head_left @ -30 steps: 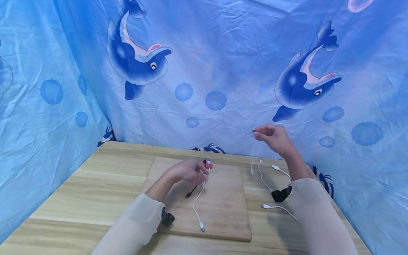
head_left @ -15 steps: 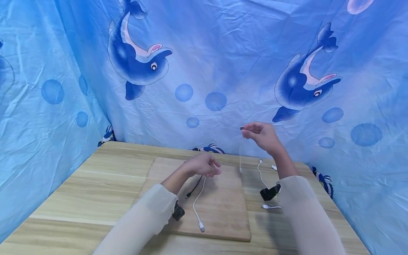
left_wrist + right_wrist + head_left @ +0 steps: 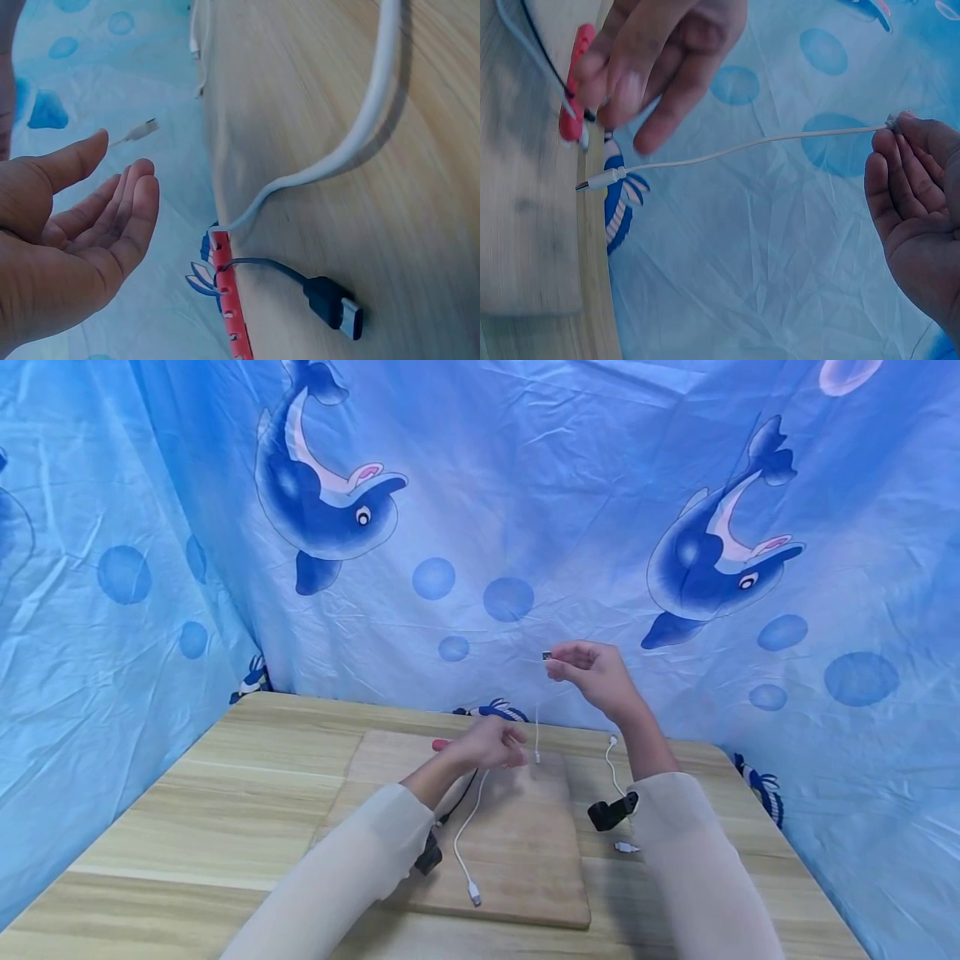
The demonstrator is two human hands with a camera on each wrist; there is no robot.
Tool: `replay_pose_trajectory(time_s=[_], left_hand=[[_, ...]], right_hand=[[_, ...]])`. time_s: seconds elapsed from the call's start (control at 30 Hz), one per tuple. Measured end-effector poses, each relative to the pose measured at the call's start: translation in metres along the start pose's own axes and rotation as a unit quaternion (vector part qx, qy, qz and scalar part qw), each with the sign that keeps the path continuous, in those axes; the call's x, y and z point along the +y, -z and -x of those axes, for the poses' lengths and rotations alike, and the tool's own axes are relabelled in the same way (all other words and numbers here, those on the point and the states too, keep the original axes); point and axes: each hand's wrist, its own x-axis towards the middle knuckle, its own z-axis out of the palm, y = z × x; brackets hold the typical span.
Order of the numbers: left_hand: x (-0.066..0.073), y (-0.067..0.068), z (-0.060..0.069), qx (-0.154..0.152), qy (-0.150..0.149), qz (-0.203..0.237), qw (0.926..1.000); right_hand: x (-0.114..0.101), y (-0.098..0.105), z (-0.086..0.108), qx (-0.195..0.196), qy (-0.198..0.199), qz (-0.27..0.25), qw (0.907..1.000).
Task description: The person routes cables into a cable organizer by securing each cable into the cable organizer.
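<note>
Right hand (image 3: 600,677) pinches one end of the hanging white cable (image 3: 727,152) between thumb and fingers; metal end of the upper plug (image 3: 547,656) pokes out to the left. Cable drops below the hand over the far side of the table (image 3: 187,793), lower plug (image 3: 604,178) dangling free. Left hand (image 3: 487,745) holds nothing: fingers slightly bent, near the lower plug but apart from it, above the board (image 3: 525,860).

Red slotted strip (image 3: 231,307) sits toward the board's far edge; black cable (image 3: 330,304) and second white cable (image 3: 462,852) run to it. More white cables (image 3: 612,768) on the table at right.

Handling, my read: very light, limp cord that will swing; stiff plugs, probably smooth plastic. Take it by the plug housing, or the cord just behind it. Don't pull or kink the cord at the joint; keep fingers off the metal.

Labels: no brand or writing legible on cables, plugs or strip.
</note>
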Motion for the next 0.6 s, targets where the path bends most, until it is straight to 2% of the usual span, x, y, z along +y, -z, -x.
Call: replay_pose_trajectory(time_s=[0.33, 0.6], left_hand=[[-0.002, -0.005, -0.004, 0.015, -0.011, -0.032, 0.9993], [-0.011, 0.000, 0.000, 0.010, -0.023, -0.029, 0.9993]], right_hand=[[-0.002, -0.013, -0.006, 0.010, 0.001, -0.058, 0.9983], [0.003, -0.018, -0.009, 0.024, 0.012, -0.081, 0.9963]])
